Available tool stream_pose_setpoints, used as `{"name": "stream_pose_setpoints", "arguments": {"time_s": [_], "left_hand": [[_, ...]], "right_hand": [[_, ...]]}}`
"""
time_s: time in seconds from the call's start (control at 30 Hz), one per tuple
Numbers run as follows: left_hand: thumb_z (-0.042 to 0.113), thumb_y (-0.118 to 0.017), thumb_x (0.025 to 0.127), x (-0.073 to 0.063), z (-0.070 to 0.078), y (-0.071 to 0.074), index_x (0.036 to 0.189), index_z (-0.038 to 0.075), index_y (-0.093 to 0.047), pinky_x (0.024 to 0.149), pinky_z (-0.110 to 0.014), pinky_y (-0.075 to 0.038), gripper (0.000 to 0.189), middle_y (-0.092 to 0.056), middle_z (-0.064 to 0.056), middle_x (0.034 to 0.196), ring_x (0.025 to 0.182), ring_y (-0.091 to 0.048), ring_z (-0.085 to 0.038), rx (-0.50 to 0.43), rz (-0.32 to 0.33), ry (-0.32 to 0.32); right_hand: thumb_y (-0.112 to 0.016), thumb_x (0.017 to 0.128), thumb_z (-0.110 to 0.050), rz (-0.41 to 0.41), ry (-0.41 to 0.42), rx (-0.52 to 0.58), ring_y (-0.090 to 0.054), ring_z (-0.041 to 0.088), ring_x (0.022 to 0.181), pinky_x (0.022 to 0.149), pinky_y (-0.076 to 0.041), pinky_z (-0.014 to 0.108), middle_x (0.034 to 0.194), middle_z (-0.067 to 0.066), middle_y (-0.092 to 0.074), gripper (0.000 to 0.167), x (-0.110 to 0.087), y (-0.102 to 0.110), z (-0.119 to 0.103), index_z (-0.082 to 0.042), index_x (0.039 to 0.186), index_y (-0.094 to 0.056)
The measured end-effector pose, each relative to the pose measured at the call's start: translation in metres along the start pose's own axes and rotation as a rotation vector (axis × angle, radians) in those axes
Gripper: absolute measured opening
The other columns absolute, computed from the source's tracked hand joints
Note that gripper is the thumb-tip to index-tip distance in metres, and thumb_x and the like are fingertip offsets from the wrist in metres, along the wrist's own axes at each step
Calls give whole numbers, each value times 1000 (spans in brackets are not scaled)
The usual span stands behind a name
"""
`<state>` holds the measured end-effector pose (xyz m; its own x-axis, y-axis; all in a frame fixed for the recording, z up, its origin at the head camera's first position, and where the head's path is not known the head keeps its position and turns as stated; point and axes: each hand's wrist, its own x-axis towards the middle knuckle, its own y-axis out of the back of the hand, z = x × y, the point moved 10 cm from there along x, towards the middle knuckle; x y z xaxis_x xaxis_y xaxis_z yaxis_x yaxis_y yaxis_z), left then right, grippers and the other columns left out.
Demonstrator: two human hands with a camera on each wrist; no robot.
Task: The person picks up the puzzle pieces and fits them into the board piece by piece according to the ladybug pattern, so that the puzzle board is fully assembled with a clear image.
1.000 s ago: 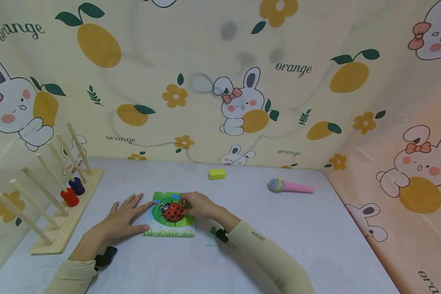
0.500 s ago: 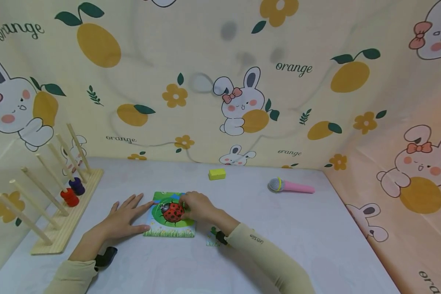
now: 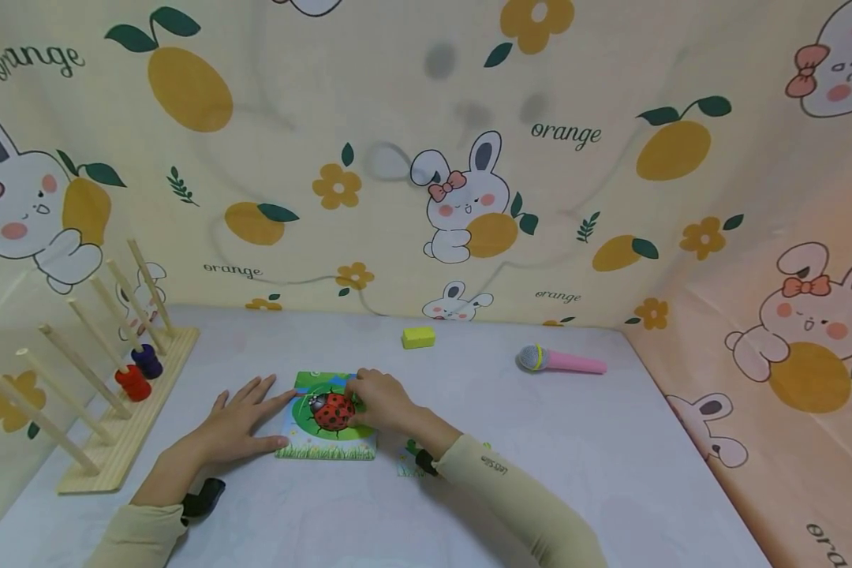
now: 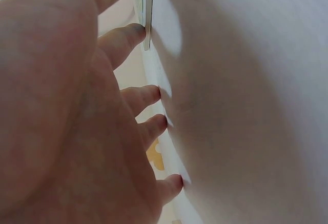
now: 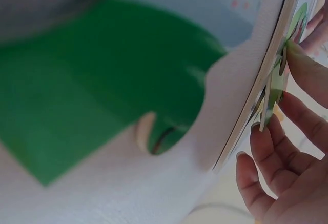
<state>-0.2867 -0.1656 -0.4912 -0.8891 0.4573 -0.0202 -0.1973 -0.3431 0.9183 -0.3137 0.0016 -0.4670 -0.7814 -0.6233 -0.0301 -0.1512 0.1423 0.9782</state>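
- Left hand [image 3: 234, 430]: spread, palm down. Thumb and index fingertip touch the left edge of the puzzle board; in the left wrist view the remaining fingertips rest on the white table [image 3: 539, 442].
- Right hand [image 3: 383, 401]: thumb and fingers pinch a thin green puzzle piece [image 5: 275, 88] at the right side of the board. In the right wrist view the piece stands tilted against the board surface; whether it is seated cannot be told.
- Puzzle board [image 3: 323, 446]: lies flat on the table between both hands. Its picture shows a red ladybug with black spots on a green oval, with grass along the near edge.
- Loose puzzle pieces [image 3: 408, 460]: lie on the table to the right of the board, partly hidden by the right forearm. Their number cannot be told.
- Wooden peg rack [image 3: 124, 442]: stands at the left side of the table. Red rings [image 3: 133, 383] sit on one peg, dark purple rings [image 3: 147, 361] on the next one back.
- Yellow block [image 3: 418, 338]: placed beyond the board, toward the rear of the table.
- Toy microphone [image 3: 571, 362]: pink handle, grey head pointing left; lies right of the yellow block.
- Patterned cloth [image 3: 397, 229]: rabbits, oranges and flowers, behind the table.
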Motion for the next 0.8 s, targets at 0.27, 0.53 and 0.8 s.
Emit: {"name": "stream_pose_setpoints", "arguments": {"time_s": [0.27,0.53,0.8], "left_hand": [[61,-69,83,0,1,0,148,17,-48,101,-83,-11,81,-29,-29,156,142,-20,-56,8,-3,6],[62,-70,82,1,0,-1,148,17,-48,101,-83,-11,83,-29,-30,156,141,-20,-57,10,-14,18],[62,-69,83,1,0,-1,148,17,-48,100,-83,-12,82,-29,-30,156,141,-20,-57,11,-11,12]], "right_hand": [[-84,79,-39,3,-11,-28,-53,8,82,70,-41,25,94,-6,-59,41,-1,0,1,-17,112,-74],[-84,79,-40,20,-10,-33,-56,9,85,77,-42,30,96,-6,-62,40,-2,0,2,-17,109,-73],[-84,79,-42,11,-18,-41,-55,8,84,76,-40,29,95,-8,-61,39,-1,0,3,-17,107,-73]]}}
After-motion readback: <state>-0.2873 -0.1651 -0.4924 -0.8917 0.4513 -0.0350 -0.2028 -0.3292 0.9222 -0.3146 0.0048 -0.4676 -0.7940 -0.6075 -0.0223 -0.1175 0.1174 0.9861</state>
